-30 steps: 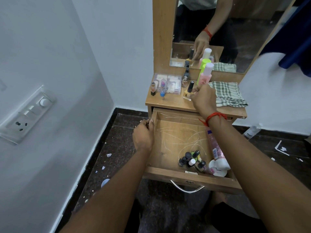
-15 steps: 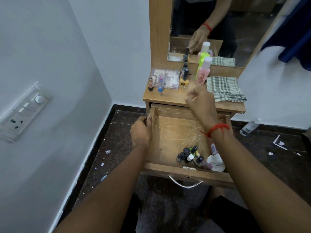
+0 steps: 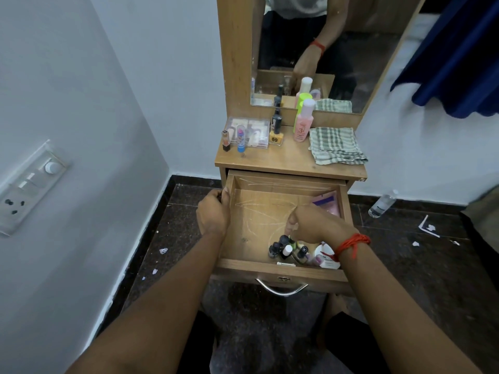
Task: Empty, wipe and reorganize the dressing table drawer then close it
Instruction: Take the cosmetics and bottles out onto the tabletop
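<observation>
Drawer open; right hand over bottles, maybe touching; cloth on tabletop.

The right grip is covering part of the small bottles in the drawer; its curled fingers are hiding whether anything is being pinched. Its wrist is blocking half the white jar. The left grip is hiding its fingertips against the drawer's side wall.

Bottles sit front right in the drawer; a cloth lies on the tabletop behind it
</observation>
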